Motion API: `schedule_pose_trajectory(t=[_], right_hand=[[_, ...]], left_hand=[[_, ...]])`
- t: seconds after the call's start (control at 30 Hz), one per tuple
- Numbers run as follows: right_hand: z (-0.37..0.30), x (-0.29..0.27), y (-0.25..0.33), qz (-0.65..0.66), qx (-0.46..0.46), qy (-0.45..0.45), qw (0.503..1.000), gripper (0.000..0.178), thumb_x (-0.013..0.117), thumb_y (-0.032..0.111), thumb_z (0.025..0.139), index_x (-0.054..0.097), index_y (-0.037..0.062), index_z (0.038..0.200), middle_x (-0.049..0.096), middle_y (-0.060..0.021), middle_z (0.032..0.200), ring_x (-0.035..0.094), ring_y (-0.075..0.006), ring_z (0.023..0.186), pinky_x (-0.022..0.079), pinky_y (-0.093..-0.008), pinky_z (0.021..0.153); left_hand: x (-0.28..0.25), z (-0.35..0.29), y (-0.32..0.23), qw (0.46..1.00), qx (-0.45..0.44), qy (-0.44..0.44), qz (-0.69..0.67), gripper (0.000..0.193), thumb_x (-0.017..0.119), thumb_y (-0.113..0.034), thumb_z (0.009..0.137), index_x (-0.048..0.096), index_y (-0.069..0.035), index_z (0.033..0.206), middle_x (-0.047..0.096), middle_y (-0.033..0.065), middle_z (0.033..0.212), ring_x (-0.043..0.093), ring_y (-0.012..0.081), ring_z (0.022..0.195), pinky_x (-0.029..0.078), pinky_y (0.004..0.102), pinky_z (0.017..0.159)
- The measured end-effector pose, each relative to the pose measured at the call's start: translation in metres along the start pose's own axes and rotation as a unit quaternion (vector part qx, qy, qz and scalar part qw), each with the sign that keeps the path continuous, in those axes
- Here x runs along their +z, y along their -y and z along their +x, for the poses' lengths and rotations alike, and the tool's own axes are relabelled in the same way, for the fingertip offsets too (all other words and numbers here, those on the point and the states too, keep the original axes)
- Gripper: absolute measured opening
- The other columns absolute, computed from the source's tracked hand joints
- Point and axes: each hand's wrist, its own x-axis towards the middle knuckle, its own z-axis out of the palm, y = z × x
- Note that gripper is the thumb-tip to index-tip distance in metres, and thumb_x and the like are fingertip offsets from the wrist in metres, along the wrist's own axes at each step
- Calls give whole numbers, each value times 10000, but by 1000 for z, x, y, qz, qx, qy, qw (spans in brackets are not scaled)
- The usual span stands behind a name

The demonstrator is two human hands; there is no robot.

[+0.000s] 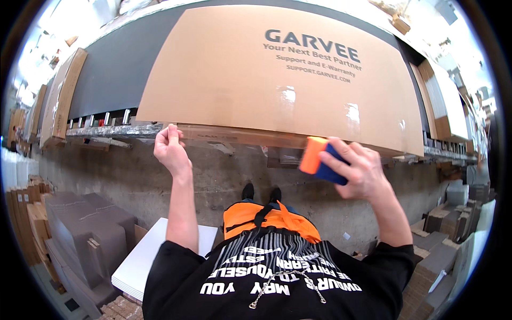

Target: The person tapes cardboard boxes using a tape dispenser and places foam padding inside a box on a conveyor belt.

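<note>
From our waist: right hand (361, 169) at two o'clock grips an orange-and-blue tool (313, 154); left hand (172, 150), ten o'clock, curls at the near edge, grasp on it we cannot tell. Carton (224, 69), twelve o'clock: probably heavy, stiff-walled; we'd lift under both ends.

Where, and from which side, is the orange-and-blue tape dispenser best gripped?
Probably around the blue body of the tape dispenser, coming from the person's right, as the right hand does: the block fits inside its grasp, while the orange end faces left, away from the palm, and is best kept clear.
</note>
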Motion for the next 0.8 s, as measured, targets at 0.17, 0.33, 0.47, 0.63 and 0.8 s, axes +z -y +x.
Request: schedule_pose_trajectory(t=[0.17,0.33,0.47,0.63,0.8], right_hand=[[23,4,-8,-49,-6,82,995,712,757,115,465,679,189,1170,582,-88,1303,620,-242,821,555,-360,684],[53,21,2,-44,1,143,989,735,761,128,502,641,195,1224,553,-68,1328,617,-240,862,548,-352,675],[73,26,13,-71,16,186,980,691,735,133,532,643,172,1215,554,-94,1324,626,-249,870,542,-354,661],[85,34,19,-88,37,221,971,672,727,151,543,643,150,1209,555,-122,1316,637,-259,885,540,-355,667],[110,39,30,-129,47,318,938,619,721,169,592,647,62,1197,565,-186,1311,655,-271,884,547,-353,693]], left_hand=[[-11,41,64,995,88,-4,39,189,714,-158,915,734,22,968,666,14,819,560,79,721,468,235,653],[-11,54,75,982,135,-43,124,171,726,-170,900,756,-20,976,630,4,739,543,99,676,454,252,632],[-18,61,78,942,218,-47,251,145,743,-183,877,772,-74,966,557,11,650,504,122,598,426,282,569],[-21,60,80,931,245,-54,266,169,771,-245,848,783,-88,909,521,4,609,481,140,552,427,323,536],[-8,53,76,927,106,-101,346,494,644,-337,911,575,-153,1365,643,98,935,571,242,944,457,396,868]])
